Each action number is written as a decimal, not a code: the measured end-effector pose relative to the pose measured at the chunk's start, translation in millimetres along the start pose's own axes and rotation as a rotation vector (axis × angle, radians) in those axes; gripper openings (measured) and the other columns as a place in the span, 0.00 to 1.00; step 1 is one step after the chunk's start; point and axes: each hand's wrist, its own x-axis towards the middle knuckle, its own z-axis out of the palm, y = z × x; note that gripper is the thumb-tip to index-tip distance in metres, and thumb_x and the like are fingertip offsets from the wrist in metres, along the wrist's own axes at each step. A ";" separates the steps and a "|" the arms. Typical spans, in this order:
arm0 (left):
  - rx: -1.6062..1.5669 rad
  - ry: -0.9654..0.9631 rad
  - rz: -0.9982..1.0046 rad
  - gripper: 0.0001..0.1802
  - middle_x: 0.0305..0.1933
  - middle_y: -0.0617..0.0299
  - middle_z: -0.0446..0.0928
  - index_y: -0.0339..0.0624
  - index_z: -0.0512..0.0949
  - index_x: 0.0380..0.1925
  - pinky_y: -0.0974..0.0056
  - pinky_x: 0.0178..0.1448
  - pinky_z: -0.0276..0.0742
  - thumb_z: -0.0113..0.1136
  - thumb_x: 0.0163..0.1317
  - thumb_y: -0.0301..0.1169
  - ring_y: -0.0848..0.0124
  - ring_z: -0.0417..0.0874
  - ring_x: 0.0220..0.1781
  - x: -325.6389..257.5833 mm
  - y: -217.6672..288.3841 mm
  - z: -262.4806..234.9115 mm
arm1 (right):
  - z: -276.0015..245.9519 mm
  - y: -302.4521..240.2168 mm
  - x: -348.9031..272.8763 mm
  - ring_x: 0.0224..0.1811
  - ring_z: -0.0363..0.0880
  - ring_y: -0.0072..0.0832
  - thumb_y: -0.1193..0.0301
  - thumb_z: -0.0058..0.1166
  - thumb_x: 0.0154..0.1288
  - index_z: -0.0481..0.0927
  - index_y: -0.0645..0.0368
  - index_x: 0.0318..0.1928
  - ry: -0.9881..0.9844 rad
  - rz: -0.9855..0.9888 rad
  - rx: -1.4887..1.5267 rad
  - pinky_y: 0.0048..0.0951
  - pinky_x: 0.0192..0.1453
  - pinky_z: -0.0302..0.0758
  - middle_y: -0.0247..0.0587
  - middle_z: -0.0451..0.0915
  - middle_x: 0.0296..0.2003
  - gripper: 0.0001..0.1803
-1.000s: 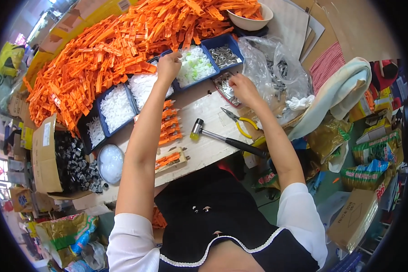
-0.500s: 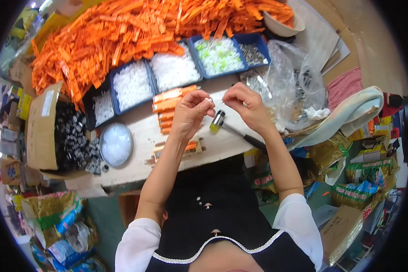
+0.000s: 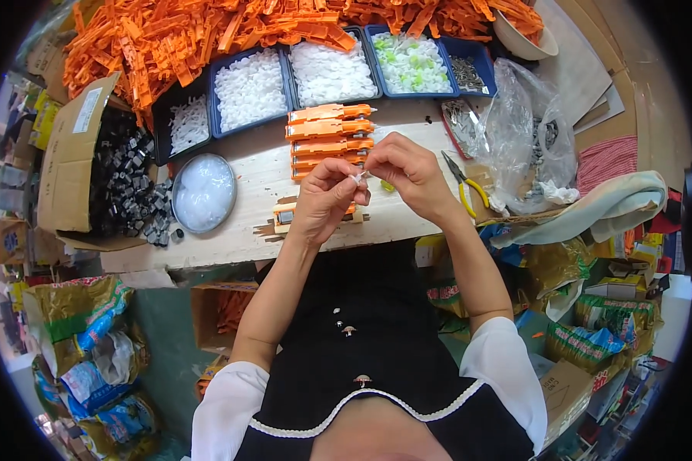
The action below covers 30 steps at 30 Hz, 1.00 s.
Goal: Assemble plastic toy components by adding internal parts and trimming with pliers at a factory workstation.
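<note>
The left hand is pinching a small white piece above the workbench; the right hand is hovering right beside it, fingertips narrow, contents too small to tell. Beyond, orange plastic assemblies are lying stacked in a row.

Heaped strips bright orange; row of units the same orange. Tiny held piece: white. Trays blue to near-black; small parts white, one lot mixed with lime green, metal bits silver-grey. Carton brown, caps black. Pliers yellow-handled. Tabletop off-white. Folded cloth pinkish red, finely patterned; draped cloth pale aqua. Sacks gold, green, blue. Garment black, white scalloped trim, mushroom motifs; sleeves white. Floor green.
</note>
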 end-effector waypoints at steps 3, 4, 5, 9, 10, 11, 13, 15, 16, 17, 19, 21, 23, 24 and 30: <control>-0.026 0.037 0.026 0.06 0.32 0.57 0.76 0.38 0.73 0.35 0.69 0.38 0.76 0.55 0.57 0.23 0.71 0.78 0.31 -7.9 1.3 4.6 | 3.2 -4.9 -1.1 0.31 0.72 0.26 0.84 0.52 0.52 0.74 0.63 0.30 -0.006 -0.012 0.018 0.22 0.34 0.69 0.37 0.71 0.29 0.05; -0.011 0.032 0.040 0.06 0.32 0.57 0.76 0.38 0.73 0.36 0.69 0.38 0.76 0.55 0.57 0.23 0.71 0.78 0.31 -9.4 1.1 4.9 | 3.9 -6.1 -1.6 0.31 0.72 0.26 0.84 0.52 0.52 0.74 0.63 0.30 -0.006 -0.013 0.020 0.22 0.34 0.69 0.37 0.71 0.29 0.05; 0.005 0.028 0.055 0.06 0.32 0.57 0.76 0.38 0.73 0.36 0.68 0.38 0.76 0.54 0.58 0.23 0.71 0.78 0.31 -11.0 0.8 4.6 | 4.7 -6.8 -1.6 0.31 0.72 0.26 0.84 0.52 0.52 0.74 0.64 0.30 -0.026 -0.005 0.043 0.22 0.34 0.69 0.37 0.71 0.29 0.05; 0.020 0.047 0.042 0.06 0.32 0.56 0.76 0.38 0.72 0.37 0.68 0.38 0.76 0.54 0.58 0.23 0.71 0.79 0.31 -19.4 -2.3 -1.7 | 13.6 -5.2 -2.2 0.31 0.72 0.26 0.84 0.51 0.53 0.73 0.64 0.30 -0.074 -0.020 0.083 0.22 0.34 0.69 0.37 0.71 0.28 0.04; 0.037 0.062 0.044 0.06 0.33 0.55 0.77 0.38 0.72 0.37 0.68 0.38 0.76 0.53 0.59 0.23 0.70 0.79 0.31 -20.6 -1.2 -1.4 | 15.4 -4.3 -3.8 0.31 0.72 0.26 0.84 0.51 0.53 0.73 0.64 0.30 -0.077 -0.016 0.087 0.22 0.34 0.69 0.37 0.71 0.28 0.04; 0.057 0.076 0.052 0.06 0.34 0.53 0.77 0.37 0.71 0.37 0.68 0.38 0.76 0.53 0.59 0.24 0.70 0.79 0.32 -20.2 0.4 -1.3 | 16.7 -2.5 -2.5 0.31 0.72 0.26 0.83 0.50 0.54 0.73 0.64 0.30 -0.072 -0.038 0.067 0.22 0.34 0.69 0.37 0.71 0.28 0.03; 0.133 0.107 0.071 0.06 0.34 0.53 0.77 0.37 0.71 0.37 0.68 0.38 0.76 0.52 0.60 0.24 0.70 0.79 0.31 -25.3 0.7 0.5 | 19.8 0.9 -1.7 0.31 0.72 0.25 0.83 0.50 0.55 0.73 0.64 0.30 -0.074 -0.063 0.052 0.22 0.34 0.69 0.37 0.71 0.28 0.03; 0.207 0.134 0.079 0.06 0.35 0.52 0.77 0.36 0.70 0.37 0.68 0.38 0.76 0.52 0.60 0.25 0.69 0.79 0.31 -27.9 -0.5 -1.3 | 24.8 2.0 -5.4 0.30 0.73 0.24 0.82 0.49 0.56 0.73 0.64 0.31 -0.058 0.035 0.093 0.22 0.33 0.70 0.37 0.71 0.28 0.02; 0.270 0.151 0.111 0.06 0.35 0.51 0.77 0.36 0.70 0.37 0.68 0.38 0.76 0.51 0.61 0.25 0.69 0.79 0.31 -27.9 -3.3 -4.5 | 27.5 2.9 -6.0 0.30 0.73 0.24 0.82 0.49 0.56 0.73 0.64 0.31 -0.061 0.036 0.096 0.22 0.33 0.70 0.37 0.71 0.28 0.02; 0.333 0.170 0.145 0.06 0.35 0.51 0.78 0.35 0.70 0.37 0.68 0.38 0.76 0.50 0.61 0.25 0.70 0.79 0.30 -28.5 -5.9 -7.1 | 30.4 4.2 -6.6 0.30 0.73 0.24 0.82 0.49 0.57 0.73 0.64 0.31 -0.065 0.059 0.107 0.22 0.33 0.70 0.37 0.71 0.29 0.02; 0.335 0.185 0.182 0.06 0.34 0.52 0.78 0.35 0.70 0.37 0.68 0.37 0.76 0.50 0.61 0.25 0.70 0.79 0.30 -29.7 -8.0 -10.4 | 34.1 6.3 -4.5 0.30 0.73 0.24 0.81 0.49 0.57 0.73 0.65 0.32 -0.072 0.081 0.120 0.22 0.33 0.70 0.38 0.71 0.29 0.02; 0.333 0.201 0.215 0.05 0.34 0.52 0.78 0.35 0.70 0.37 0.68 0.37 0.76 0.50 0.62 0.25 0.70 0.79 0.29 -31.9 -9.6 -11.4 | 38.0 6.9 -4.8 0.29 0.73 0.24 0.82 0.48 0.57 0.74 0.65 0.32 -0.071 0.063 0.102 0.22 0.33 0.71 0.38 0.72 0.29 0.02; 0.238 0.213 0.223 0.05 0.34 0.52 0.78 0.35 0.69 0.37 0.69 0.36 0.76 0.50 0.62 0.25 0.70 0.79 0.28 -31.1 -9.1 -11.0 | 42.1 7.0 -5.1 0.29 0.73 0.24 0.81 0.49 0.57 0.74 0.65 0.33 -0.019 0.009 0.061 0.22 0.33 0.71 0.38 0.72 0.29 0.03; 0.236 0.216 0.226 0.05 0.34 0.52 0.78 0.35 0.69 0.37 0.69 0.36 0.76 0.50 0.62 0.25 0.70 0.79 0.28 -31.9 -9.1 -10.7 | 43.9 6.6 -5.4 0.29 0.73 0.24 0.81 0.50 0.57 0.75 0.65 0.33 0.038 -0.048 0.019 0.22 0.33 0.71 0.38 0.73 0.29 0.03; 0.183 0.293 0.281 0.06 0.32 0.56 0.76 0.36 0.67 0.38 0.70 0.35 0.75 0.49 0.62 0.25 0.72 0.77 0.28 -35.6 -14.2 -14.2 | 51.2 -3.6 -17.2 0.27 0.74 0.24 0.80 0.55 0.53 0.76 0.65 0.34 0.049 -0.029 -0.090 0.21 0.28 0.71 0.39 0.73 0.28 0.06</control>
